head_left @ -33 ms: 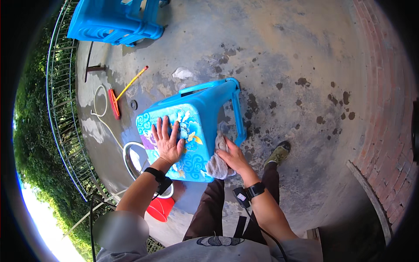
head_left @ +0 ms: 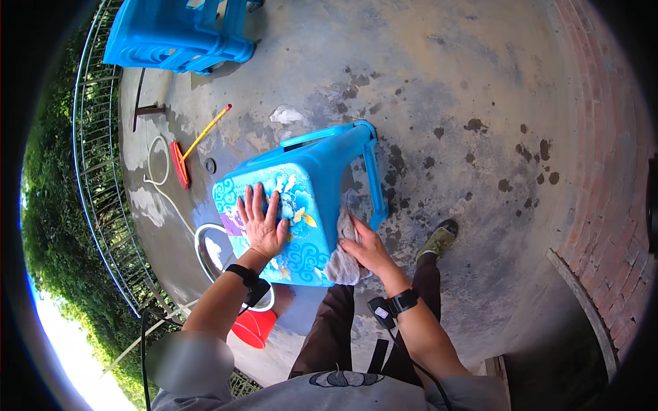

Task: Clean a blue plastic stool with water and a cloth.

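A blue plastic stool (head_left: 319, 171) stands tilted in front of me, its seat printed with flowers and scrolls. My left hand (head_left: 264, 229) lies flat on that seat, fingers spread. At the seat's right edge my right hand (head_left: 370, 250) grips a grey-beige cloth (head_left: 345, 257) and presses it against the stool's side. Part of the cloth droops over the near right corner, and the fingertips behind it are hidden.
A stack of blue stools (head_left: 178, 38) stands at the far left. Nearby lie a red broom with a yellow handle (head_left: 204, 133), a pale hose (head_left: 161, 181) and a dark ring (head_left: 210, 165). A metal basin (head_left: 205, 253) and red bucket (head_left: 255, 330) sit left of my legs. A railing (head_left: 96, 164) borders the left.
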`<action>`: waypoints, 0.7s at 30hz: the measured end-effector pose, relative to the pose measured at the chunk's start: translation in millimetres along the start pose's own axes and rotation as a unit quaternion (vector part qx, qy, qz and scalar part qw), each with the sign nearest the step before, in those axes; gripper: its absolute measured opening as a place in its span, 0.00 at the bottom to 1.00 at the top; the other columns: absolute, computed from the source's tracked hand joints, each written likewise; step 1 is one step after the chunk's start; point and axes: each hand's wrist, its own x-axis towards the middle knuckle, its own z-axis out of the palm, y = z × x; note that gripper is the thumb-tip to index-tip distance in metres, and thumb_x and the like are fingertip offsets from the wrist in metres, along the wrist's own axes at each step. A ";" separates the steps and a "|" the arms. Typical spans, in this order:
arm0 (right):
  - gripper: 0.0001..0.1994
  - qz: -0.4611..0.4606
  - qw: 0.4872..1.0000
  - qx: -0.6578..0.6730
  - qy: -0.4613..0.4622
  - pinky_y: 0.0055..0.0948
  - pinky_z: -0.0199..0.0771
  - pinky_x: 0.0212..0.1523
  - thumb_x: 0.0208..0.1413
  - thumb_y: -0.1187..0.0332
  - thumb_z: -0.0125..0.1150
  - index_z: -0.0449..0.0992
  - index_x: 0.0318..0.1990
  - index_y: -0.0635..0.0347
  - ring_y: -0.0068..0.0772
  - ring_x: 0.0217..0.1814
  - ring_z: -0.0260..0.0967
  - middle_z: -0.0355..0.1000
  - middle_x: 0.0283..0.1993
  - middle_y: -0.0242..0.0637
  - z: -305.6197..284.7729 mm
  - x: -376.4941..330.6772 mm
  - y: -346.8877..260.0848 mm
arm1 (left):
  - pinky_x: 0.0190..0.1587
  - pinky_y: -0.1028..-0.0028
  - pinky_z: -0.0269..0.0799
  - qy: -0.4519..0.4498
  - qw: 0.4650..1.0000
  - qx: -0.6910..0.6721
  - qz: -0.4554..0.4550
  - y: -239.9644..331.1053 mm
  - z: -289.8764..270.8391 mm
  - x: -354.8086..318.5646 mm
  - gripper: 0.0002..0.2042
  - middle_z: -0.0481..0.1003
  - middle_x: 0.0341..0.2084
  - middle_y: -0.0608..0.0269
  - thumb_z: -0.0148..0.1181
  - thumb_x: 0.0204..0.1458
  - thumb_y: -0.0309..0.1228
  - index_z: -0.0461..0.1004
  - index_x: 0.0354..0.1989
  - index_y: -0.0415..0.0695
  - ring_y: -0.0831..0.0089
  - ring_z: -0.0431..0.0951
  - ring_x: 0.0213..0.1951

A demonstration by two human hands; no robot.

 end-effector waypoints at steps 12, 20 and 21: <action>0.23 -0.274 0.947 -0.085 0.147 0.43 0.67 0.62 0.55 0.64 0.64 0.78 0.58 0.62 0.53 0.58 0.73 0.77 0.57 0.47 -3.3 109.5 -65.1 | 0.75 0.36 0.30 0.033 0.999 -0.028 0.021 -9.1 25.7 1.4 0.32 0.48 0.77 0.39 0.42 0.67 0.51 0.59 0.75 0.48 0.37 0.43 0.78; 0.25 -0.069 0.987 -0.108 0.092 0.46 0.74 0.63 0.57 0.55 0.57 0.80 0.55 0.66 0.58 0.62 0.73 0.75 0.60 0.56 -21.6 237.9 -19.1 | 0.74 0.36 0.32 0.034 0.999 -0.022 0.025 -12.2 34.8 1.0 0.32 0.48 0.76 0.37 0.39 0.68 0.51 0.58 0.75 0.46 0.35 0.44 0.77; 0.25 -0.021 0.993 -0.097 0.069 0.47 0.74 0.62 0.56 0.55 0.57 0.80 0.54 0.66 0.60 0.60 0.74 0.76 0.59 0.57 -28.0 251.4 -12.8 | 0.74 0.36 0.33 0.036 0.999 -0.020 0.026 -13.2 34.1 1.1 0.32 0.48 0.76 0.36 0.38 0.68 0.51 0.57 0.76 0.45 0.35 0.44 0.77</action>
